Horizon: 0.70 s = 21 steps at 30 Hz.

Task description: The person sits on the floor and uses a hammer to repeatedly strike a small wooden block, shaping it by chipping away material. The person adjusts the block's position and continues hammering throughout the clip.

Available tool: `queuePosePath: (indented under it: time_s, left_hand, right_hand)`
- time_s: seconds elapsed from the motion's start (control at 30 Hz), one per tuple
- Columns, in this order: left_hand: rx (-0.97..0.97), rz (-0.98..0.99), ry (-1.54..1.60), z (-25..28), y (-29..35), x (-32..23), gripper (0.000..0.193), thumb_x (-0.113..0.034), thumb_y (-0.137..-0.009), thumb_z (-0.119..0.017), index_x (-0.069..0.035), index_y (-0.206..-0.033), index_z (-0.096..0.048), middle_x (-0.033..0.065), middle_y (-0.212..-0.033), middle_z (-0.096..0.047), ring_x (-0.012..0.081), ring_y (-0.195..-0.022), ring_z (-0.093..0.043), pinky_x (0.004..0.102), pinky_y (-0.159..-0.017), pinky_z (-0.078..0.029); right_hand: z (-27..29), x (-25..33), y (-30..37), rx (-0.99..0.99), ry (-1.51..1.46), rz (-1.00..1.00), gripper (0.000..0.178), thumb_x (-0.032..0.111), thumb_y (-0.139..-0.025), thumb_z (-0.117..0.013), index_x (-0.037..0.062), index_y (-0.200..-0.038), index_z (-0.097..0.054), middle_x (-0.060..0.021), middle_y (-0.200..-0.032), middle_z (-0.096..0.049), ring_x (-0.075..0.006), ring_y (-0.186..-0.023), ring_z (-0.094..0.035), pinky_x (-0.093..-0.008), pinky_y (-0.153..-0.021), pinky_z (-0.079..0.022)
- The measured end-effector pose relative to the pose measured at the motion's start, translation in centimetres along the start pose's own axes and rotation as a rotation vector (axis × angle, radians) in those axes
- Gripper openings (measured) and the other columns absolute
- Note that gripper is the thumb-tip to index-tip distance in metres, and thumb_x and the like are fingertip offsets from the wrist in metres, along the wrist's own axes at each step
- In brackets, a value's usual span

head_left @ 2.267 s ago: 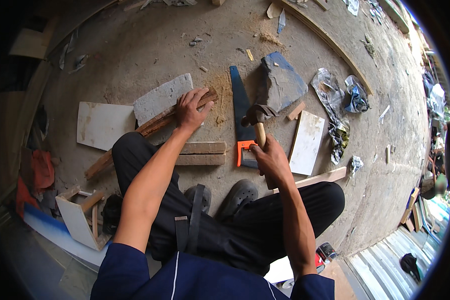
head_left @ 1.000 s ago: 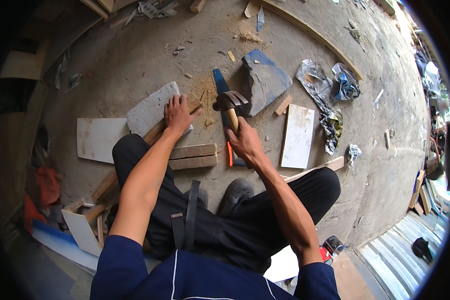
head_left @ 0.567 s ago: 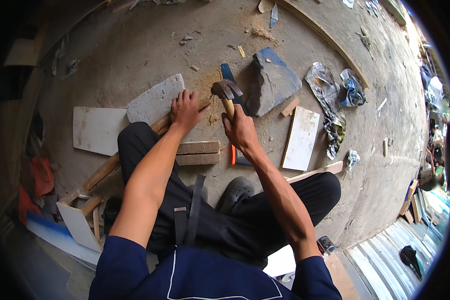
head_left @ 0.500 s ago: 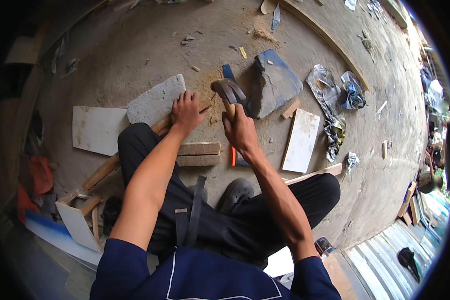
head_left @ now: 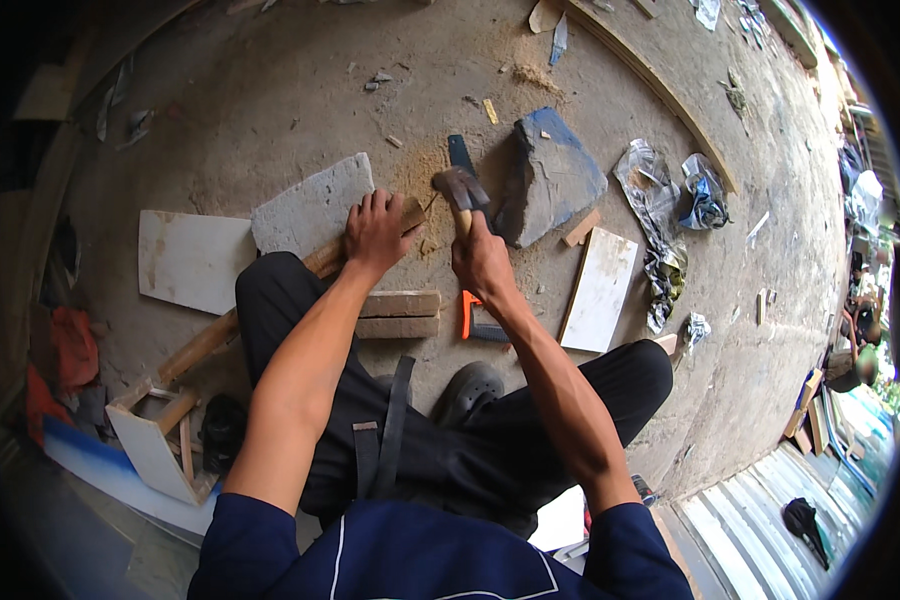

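Observation:
My right hand is closed round the wooden handle of a claw hammer, whose metal head is just right of a wood length's end. With curled fingers my left hand grips that wood length, which slants from the lower left, behind my knee, up to the right. Its upper part rests against a pale concrete slab. A thin dark sliver, perhaps a nail, shows at the wood's end. Beneath my right hand lies a handsaw with an orange-and-dark handle; its blade tip shows beyond the hammer.
A large stone block with blue staining stands right of the hammer. Near it are a white board and crumpled plastic. Two short wood blocks lie before my left hand. Another white board lies left; sawdust covers the floor.
The hammer and my right hand have shifted slightly right and down. More of the saw's orange handle shows. My left hand keeps its hold, its wood end a little more exposed.

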State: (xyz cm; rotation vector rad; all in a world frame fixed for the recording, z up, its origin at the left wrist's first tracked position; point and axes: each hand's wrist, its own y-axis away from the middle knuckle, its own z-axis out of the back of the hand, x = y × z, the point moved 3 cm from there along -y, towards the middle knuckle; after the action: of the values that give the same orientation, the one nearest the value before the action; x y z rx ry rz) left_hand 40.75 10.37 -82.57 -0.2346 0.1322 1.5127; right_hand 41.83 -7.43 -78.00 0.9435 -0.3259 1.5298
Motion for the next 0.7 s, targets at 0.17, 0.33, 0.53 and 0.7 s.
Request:
queuePosePath:
  time_s: [0.17,0.33,0.53,0.7]
  left_hand:
    - [0.013,0.004,0.015,0.0,0.0,0.4,0.051,-0.041,-0.071,-0.078,-0.010,-0.105,-0.055,0.0082,-0.101,-0.052,0.0268,-0.098,-0.053,0.0421,-0.081,-0.043]
    - [0.002,-0.002,0.009,-0.1,-0.1,0.2,0.051,-0.042,-0.072,-0.078,-0.011,-0.105,-0.055,0.0085,-0.101,-0.052,0.0270,-0.098,-0.053,0.0421,-0.081,-0.043]
    - [0.015,0.016,-0.021,0.0,-0.1,0.4,0.050,-0.043,-0.073,-0.077,-0.011,-0.105,-0.055,0.0083,-0.103,-0.052,0.0270,-0.100,-0.053,0.0426,-0.082,-0.042]
    - [0.034,0.029,-0.004,-0.2,0.0,-0.1,0.051,-0.044,-0.072,-0.076,-0.011,-0.107,-0.056,0.0087,-0.104,-0.052,0.0276,-0.101,-0.052,0.0439,-0.084,-0.042]
  right_hand:
    - [1.3,0.5,-0.2,-0.049,-0.107,-0.005,0.025,0.010,-0.083,-0.056,0.0009,-0.101,-0.041,-0.0340,-0.074,-0.059,-0.0524,-0.076,-0.059,-0.0569,-0.065,-0.045]
    - [0.3,-0.2,0.3,-0.070,-0.108,-0.008,0.026,0.011,-0.083,-0.056,-0.0003,-0.101,-0.042,-0.0334,-0.075,-0.059,-0.0520,-0.076,-0.059,-0.0562,-0.067,-0.046]
    - [2.2,0.7,-1.1,-0.052,-0.094,-0.067,0.025,0.013,-0.083,-0.055,-0.0015,-0.099,-0.043,-0.0337,-0.080,-0.061,-0.0529,-0.080,-0.059,-0.0562,-0.070,-0.046]
    - [0.6,-1.2,-0.4,0.065,-0.096,-0.062,0.026,0.014,-0.083,-0.055,-0.0025,-0.099,-0.043,-0.0350,-0.082,-0.060,-0.0523,-0.083,-0.059,-0.0540,-0.073,-0.046]
